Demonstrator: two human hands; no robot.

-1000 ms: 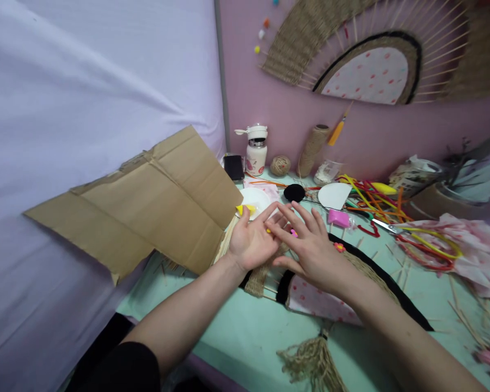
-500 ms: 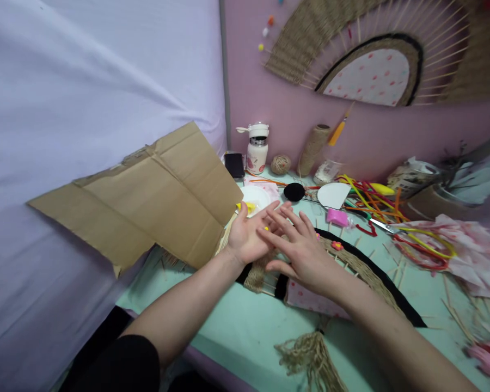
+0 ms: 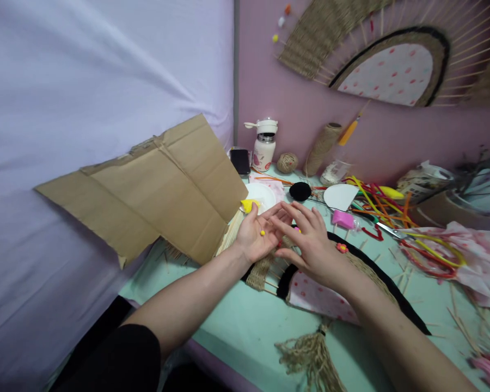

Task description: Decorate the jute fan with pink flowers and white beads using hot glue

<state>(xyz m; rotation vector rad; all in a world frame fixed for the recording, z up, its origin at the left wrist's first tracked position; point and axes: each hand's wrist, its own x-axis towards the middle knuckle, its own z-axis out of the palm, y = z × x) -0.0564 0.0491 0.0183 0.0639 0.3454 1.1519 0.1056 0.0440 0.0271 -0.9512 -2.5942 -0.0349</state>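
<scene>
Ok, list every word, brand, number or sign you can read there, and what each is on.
No text is readable.
White bottle: pink and red marks, too small to tell whether any is lettering.
Patterned container at the back right: dark markings, too blurred to read.

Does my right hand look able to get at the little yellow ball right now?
Probably yes: the yellow ball sits uncovered on your left hand's open palm, and your right hand's fingers are close by, with nothing visibly blocking them.
</scene>
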